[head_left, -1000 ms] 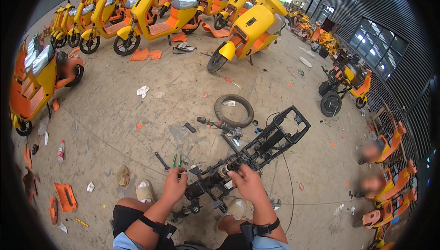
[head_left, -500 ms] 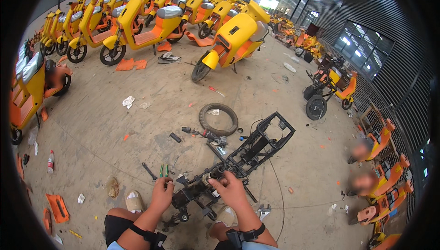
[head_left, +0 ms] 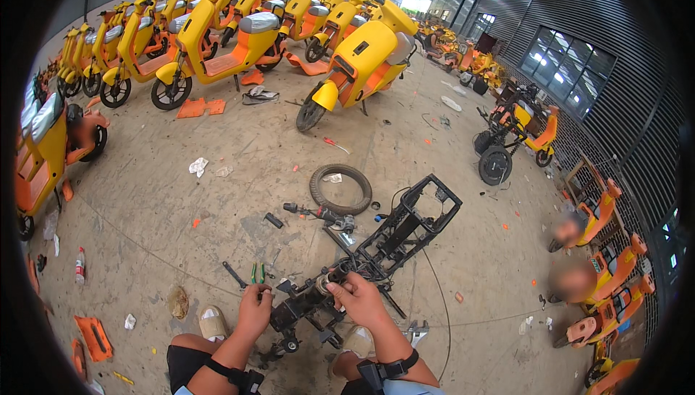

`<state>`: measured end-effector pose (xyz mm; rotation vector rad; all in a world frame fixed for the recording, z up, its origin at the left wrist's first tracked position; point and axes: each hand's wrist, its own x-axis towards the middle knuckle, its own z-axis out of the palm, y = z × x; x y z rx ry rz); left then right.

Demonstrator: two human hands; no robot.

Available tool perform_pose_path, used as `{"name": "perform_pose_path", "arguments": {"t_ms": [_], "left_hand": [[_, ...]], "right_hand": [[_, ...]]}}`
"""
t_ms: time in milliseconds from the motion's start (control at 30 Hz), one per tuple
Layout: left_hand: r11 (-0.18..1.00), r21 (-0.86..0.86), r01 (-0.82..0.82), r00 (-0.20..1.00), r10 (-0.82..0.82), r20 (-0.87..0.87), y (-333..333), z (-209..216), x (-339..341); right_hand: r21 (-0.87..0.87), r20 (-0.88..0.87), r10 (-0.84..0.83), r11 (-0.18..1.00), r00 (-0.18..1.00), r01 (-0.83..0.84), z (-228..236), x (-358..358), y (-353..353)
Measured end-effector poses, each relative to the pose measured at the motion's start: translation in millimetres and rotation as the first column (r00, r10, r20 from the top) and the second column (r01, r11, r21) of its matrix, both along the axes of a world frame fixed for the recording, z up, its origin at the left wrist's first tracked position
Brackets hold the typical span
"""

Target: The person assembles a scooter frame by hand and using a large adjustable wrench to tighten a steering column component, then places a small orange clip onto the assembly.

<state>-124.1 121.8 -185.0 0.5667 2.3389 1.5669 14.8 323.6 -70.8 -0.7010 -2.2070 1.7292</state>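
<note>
The person crouches on the concrete floor (head_left: 217, 207) of a large hall, both hands on a stripped black scooter frame (head_left: 391, 239) that lies flat in front of the knees. The left hand (head_left: 253, 312) is curled around a dark part at the near, lower end of the frame; its fingers are closed, though what exactly sits inside them cannot be made out. The right hand (head_left: 360, 301) is clenched with the fingertips pinched on a small round metal fitting (head_left: 324, 283) at the middle of the frame, just beside a bundle of black cables. Each wrist carries a black strap.

The frame runs from the hands up and to the right, ending in an open rectangular cage. One loose black tyre (head_left: 340, 188) lies flat on the floor just beyond it, and one black handlebar piece (head_left: 318, 214) rests between tyre and frame. One pair of green-handled pliers (head_left: 257, 273) lies on the floor near the left hand, with a dark wrench-like tool beside it.

One yellow scooter (head_left: 362, 62) stands alone beyond the tyre; behind it a long row of yellow and orange scooters (head_left: 195, 40) stretches across the hall, too many and too overlapped to count. One half-dismantled scooter (head_left: 514, 134) stands at the right. Two flat orange panels (head_left: 201, 107) lie together near the row, and one plastic bottle (head_left: 79, 265) lies at the left.
</note>
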Motion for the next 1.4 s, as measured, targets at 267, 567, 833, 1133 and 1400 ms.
{"name": "perform_pose_path", "arguments": {"t_ms": [267, 567, 833, 1133, 1400], "left_hand": [[1.0, 0.014, -0.001, 1.0, 0.001, 0.004, -0.3, 3.2, 1.7], [1.0, 0.007, -0.003, 1.0, 0.003, -0.017, -0.2, -2.9, -0.1], [0.999, -0.034, 0.017, 1.0, -0.016, 0.008, -0.5, 3.6, 0.8], [1.0, -0.019, 0.021, 1.0, -0.021, 0.01, 0.0, -0.8, 0.7], [1.0, -0.01, 0.009, 1.0, -0.009, 0.002, -2.0, -5.6, -0.6]], "right_hand": [[0.458, 0.077, -0.199, 0.877, 0.977, 0.142, 11.8, -3.8, -10.6], [-0.085, 0.08, 0.002, 0.996, 0.997, 0.005, 12.8, 6.5, -6.2], [-0.041, 0.137, -0.064, 0.997, 0.989, 0.07, 21.4, 12.5, -1.4], [-0.113, 0.02, -0.091, 0.989, 0.996, 0.092, -2.4, 1.0, -7.2], [0.289, 0.097, -0.242, 0.935, 0.965, 0.206, 10.6, -5.5, -20.8]]}}
